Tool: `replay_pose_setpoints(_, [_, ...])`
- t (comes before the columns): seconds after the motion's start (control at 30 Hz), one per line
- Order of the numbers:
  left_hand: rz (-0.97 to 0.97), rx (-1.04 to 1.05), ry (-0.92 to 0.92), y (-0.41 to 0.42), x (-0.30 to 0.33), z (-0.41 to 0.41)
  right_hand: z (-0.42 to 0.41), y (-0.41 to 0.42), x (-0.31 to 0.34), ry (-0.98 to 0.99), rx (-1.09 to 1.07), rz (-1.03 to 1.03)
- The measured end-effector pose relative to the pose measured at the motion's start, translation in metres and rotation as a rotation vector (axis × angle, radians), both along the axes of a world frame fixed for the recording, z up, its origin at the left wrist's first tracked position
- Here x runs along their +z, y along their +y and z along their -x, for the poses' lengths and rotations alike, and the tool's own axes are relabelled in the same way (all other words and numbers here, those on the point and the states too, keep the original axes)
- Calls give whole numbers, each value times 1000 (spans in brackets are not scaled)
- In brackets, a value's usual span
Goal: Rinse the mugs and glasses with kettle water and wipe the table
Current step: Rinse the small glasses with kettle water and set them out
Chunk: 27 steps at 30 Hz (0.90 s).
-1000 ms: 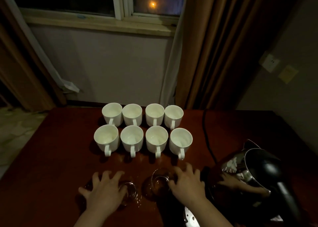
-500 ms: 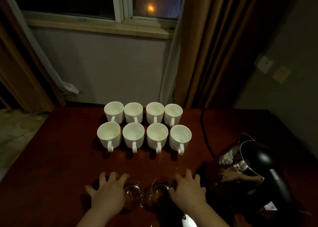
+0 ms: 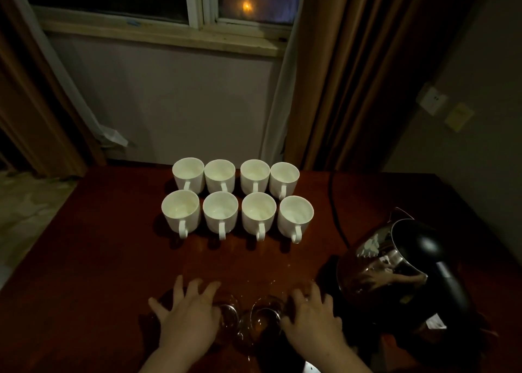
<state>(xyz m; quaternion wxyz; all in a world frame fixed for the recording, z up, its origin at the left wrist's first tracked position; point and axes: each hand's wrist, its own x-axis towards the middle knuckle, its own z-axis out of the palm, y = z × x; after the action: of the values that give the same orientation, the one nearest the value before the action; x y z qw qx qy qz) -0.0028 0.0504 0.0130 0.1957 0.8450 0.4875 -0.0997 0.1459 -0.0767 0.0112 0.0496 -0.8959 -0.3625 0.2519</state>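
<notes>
L hand [image 3: 187, 320] grips one glass [image 3: 227, 314], R hand [image 3: 312, 320] grips the other glass [image 3: 264, 316] (glasses side by side between both grips, on desk [image 3: 93, 273]). Eight white mugs [image 3: 237, 200] stand beyond the grips; kettle [image 3: 401, 268] just R of R grip.

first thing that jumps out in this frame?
The eight white mugs, upright in two rows of four mid-table, bright against the dark red table. Nearer, the left hand and right hand each rest over a clear glass; a shiny kettle stands at right.
</notes>
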Motion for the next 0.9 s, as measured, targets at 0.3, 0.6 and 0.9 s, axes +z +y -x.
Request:
replay_pose_setpoints(0.3, [-3,-167,-434,-38,13,-22,-21,-35,-3,168,109,-136])
replay_pose_setpoints(0.6, [133,-501,-462,-76,15,-47,-25,-54,4,64,-6,-281])
replay_pose_setpoints(0.9, [296,-417,-598,-106,37,-81,-18,-73,69,37,-89,-457])
